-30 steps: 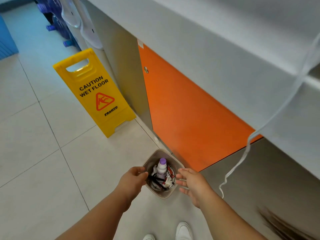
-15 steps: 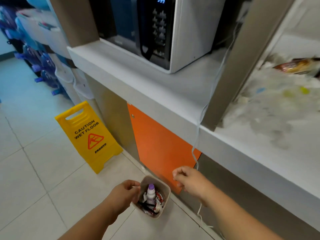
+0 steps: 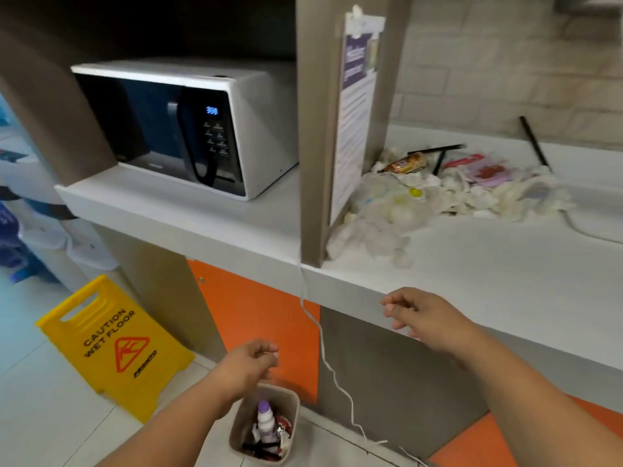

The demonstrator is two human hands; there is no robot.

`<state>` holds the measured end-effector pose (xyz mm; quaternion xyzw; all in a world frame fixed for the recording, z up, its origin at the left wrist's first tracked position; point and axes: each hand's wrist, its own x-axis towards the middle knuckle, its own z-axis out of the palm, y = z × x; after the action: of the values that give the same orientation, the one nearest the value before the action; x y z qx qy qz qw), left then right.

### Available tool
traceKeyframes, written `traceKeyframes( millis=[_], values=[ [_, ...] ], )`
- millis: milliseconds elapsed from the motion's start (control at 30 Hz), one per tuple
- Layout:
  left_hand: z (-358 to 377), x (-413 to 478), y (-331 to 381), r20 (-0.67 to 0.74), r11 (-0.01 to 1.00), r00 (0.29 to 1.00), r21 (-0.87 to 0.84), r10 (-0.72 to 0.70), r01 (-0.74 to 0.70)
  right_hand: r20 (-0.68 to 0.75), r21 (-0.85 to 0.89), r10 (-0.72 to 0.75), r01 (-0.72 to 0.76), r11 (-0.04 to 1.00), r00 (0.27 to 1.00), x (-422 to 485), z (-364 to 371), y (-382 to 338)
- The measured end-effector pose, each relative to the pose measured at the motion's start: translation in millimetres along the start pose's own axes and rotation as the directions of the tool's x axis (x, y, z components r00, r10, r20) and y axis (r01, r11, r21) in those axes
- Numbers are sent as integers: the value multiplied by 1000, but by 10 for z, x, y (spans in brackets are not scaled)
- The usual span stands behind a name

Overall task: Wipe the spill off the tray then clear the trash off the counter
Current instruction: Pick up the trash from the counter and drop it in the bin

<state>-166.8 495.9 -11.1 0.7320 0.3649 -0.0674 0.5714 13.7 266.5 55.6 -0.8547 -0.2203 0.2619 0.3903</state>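
At far left a yellow floor sign (image 3: 113, 348) reads "CAUTION WET FLOOR"; its small bottom logo is too blurred to read. The microwave (image 3: 188, 126) on the white counter (image 3: 488, 281) has a blue clock display, digits hard to make out. Below, the left hand (image 3: 251, 364) hovers over a small bin (image 3: 266, 424) holding a purple-capped bottle (image 3: 264, 417); its fingers are curled loosely, holding nothing visible. A clipped notice (image 3: 355, 116) is illegible. The right hand (image 3: 416, 315), fingers loosely bent and empty, is at the counter edge. The trash (image 3: 438, 193) of crumpled tissues and wrappers lies on the counter behind.
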Motion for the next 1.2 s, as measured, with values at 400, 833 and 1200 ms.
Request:
traceKeyframes(
  millis=[400,833,1200],
  values=[
    [1121,6,1285,73,944,943,44,325,-328,-155,70,67,-57,996,986,-256,-1262,768],
    [2729,127,2387,178,897,887,45,425,-439,-444,143,79,-17,990,893,-403,-2897,1746],
    [3421,269,2758,255,888,873,93,415,-449,-779,-208,-104,-98,973,618,-591,-3544,2475]
  ],
)
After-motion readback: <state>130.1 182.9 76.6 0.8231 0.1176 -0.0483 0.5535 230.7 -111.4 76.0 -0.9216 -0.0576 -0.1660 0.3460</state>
